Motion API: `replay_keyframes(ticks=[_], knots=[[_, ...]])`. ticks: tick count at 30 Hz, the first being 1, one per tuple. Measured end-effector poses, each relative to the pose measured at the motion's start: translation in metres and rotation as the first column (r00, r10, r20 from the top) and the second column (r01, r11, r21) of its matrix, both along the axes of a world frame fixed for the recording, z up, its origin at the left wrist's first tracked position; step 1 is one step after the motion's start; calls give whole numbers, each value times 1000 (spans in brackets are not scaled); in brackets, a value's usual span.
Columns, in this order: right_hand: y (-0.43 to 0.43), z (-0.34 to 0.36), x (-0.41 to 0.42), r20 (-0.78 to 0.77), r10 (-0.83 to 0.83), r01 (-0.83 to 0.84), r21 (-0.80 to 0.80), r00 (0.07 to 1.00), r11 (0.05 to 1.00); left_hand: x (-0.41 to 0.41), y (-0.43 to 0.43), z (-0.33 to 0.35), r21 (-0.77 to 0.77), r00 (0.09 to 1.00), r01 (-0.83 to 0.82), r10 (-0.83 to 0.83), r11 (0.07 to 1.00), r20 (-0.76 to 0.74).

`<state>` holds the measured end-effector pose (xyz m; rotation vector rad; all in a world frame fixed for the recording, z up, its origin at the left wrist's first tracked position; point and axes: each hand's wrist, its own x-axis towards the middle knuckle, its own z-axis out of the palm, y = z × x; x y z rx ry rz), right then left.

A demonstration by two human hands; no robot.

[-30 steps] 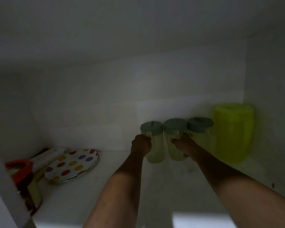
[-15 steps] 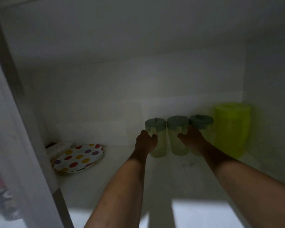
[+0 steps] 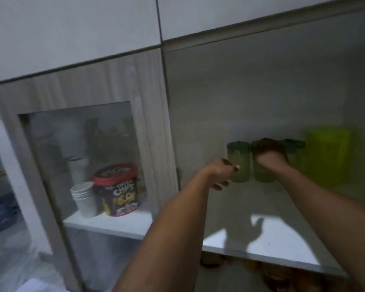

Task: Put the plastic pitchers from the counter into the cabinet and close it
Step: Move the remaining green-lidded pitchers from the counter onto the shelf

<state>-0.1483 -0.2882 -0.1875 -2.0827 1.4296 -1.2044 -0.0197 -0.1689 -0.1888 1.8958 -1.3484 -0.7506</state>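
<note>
Inside cabinet, right hand grips translucent cylindrical pitcher.

pitchers by the right hand: see-through greenish plastic, matt dark lids | shelf under the grip: smooth white, kinda glossy | door left of it: pale woodgrain, glass pane | cups: white paper-looking
</note>
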Motion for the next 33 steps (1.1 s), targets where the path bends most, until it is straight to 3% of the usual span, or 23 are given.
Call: replay_keyframes(ticks=[3,8,12,16,21,25,29,33], knots=[[80,-9,15,163,43,-38,-32,986,999,1,92,1,100,999,52,-53,994,5],[222,-19,64,219,165,-155,-64,962,986,43,248,-10,250,999,39,-32,967,-34],[326,-25,135,172,339,-337,-39,925,941,112,376,-12,212,967,-253,253,944,31],[419,-40,222,96,566,-571,38,819,820,185,507,-28,151,851,-523,522,839,54],[542,-92,334,-4,808,-789,212,589,576,247,665,-82,123,605,-795,792,594,86],[638,-155,409,30,919,-842,414,393,346,287,769,-134,166,368,-926,911,340,185],[728,-216,478,40,988,-797,597,151,98,325,849,-194,208,97,-977,967,47,237],[795,-285,531,18,999,-655,755,-40,-40,359,895,-261,310,-153,-926,965,-216,215]])
